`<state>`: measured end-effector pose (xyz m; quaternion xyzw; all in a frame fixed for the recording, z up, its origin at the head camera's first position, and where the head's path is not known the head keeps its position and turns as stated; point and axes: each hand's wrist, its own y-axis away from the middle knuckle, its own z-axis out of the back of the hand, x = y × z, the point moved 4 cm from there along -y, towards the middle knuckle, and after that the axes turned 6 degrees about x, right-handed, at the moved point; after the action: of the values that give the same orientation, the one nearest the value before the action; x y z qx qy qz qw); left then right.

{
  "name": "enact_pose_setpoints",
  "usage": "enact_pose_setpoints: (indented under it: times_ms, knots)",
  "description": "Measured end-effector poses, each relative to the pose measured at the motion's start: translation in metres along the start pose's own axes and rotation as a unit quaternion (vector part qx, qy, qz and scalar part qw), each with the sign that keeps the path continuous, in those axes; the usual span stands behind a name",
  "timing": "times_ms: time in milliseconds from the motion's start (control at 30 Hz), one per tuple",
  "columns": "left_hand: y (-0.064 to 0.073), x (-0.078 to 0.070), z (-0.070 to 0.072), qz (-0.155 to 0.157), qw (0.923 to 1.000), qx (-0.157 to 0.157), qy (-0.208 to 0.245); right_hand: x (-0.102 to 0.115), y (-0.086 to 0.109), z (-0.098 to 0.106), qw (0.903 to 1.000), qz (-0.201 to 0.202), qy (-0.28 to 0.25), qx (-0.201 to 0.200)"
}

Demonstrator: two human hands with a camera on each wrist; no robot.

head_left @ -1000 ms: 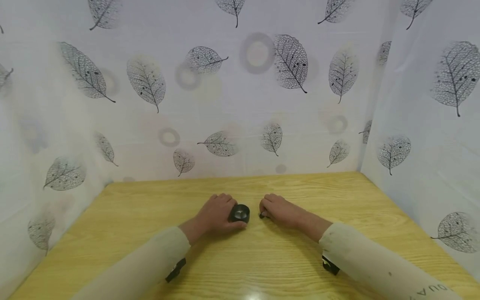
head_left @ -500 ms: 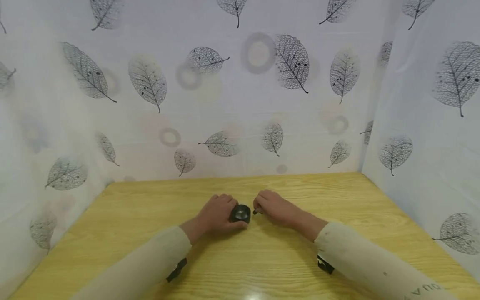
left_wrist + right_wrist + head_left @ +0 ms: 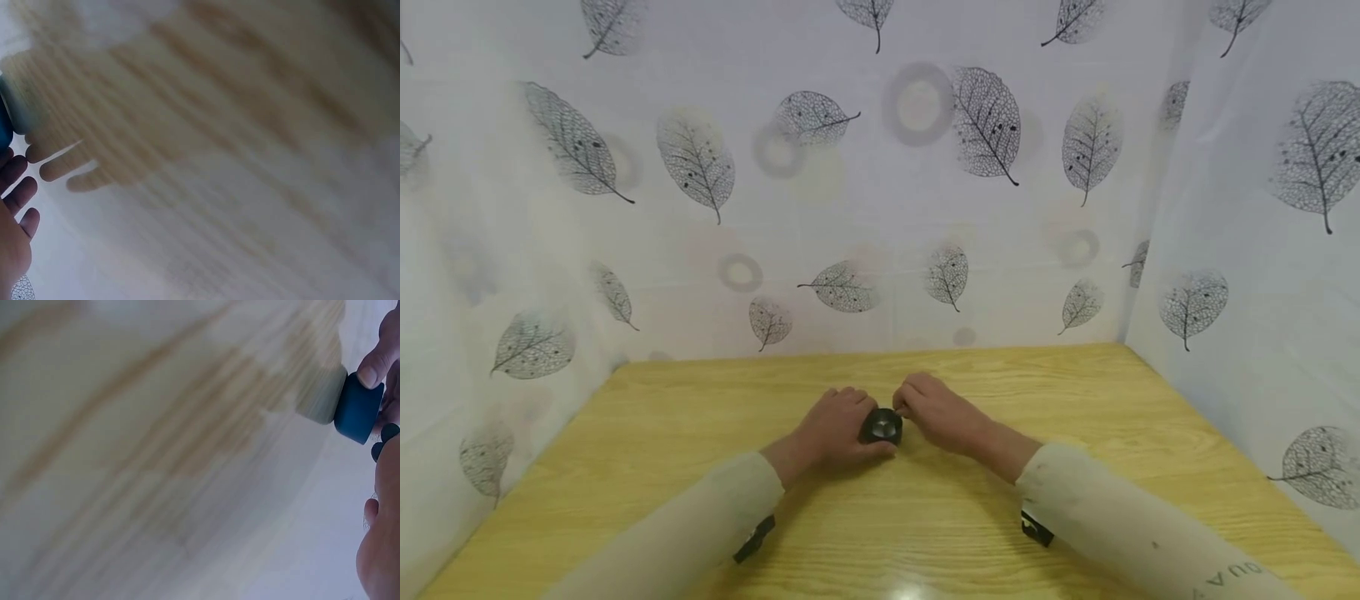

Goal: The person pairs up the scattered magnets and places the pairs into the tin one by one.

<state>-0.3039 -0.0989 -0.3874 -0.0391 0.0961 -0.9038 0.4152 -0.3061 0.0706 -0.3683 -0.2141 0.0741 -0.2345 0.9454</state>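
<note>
In the head view a dark, round, cup-like holder with a shiny hollow inside stands upright on the table. My left hand grips its left side, thumb at the front and fingers behind. The right wrist view shows this holder as dark blue, the left thumb pressed on its side. At the holder's right rim is my right hand, fingers curled. It pinches a small dark piece with rounded ends, which the fingers hide in the head view. Whether this piece touches the holder I cannot tell.
The yellow wood-grain table stretches around both hands. White leaf-print curtains hang at the back and on both sides. A small dark device is strapped under each sleeve.
My right hand has moved left and slightly away from me, bringing the small dark piece up to the holder's rim. My left hand and the holder have stayed in place.
</note>
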Motion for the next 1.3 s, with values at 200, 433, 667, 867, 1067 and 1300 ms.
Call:
enact_pose_setpoints:
  times_ms: [200,433,667,867,1067,1300]
  knots:
    - [0.001,-0.002,0.000,0.001,0.9999,0.008,0.013,0.007,-0.009,-0.003,0.9999,0.000,-0.008,0.007]
    - [0.001,-0.002,-0.001,0.005,1.0000,0.007,0.004,0.013,-0.015,-0.012,0.9987,0.017,0.007,0.048]
    - [0.001,-0.002,-0.002,0.008,0.9999,0.011,-0.001,0.016,-0.018,-0.010,0.9969,0.014,0.040,0.066]
    - [0.000,-0.001,-0.002,0.008,0.9999,0.014,-0.003,0.015,-0.019,-0.012,0.9954,-0.017,0.040,0.085]
    - [0.000,-0.001,-0.001,0.010,0.9998,0.017,-0.006,0.013,-0.019,-0.014,0.9947,-0.028,0.030,0.094]
    - [0.000,-0.002,-0.003,0.012,0.9997,0.021,0.004,0.013,-0.018,-0.015,0.9945,-0.032,0.037,0.093]
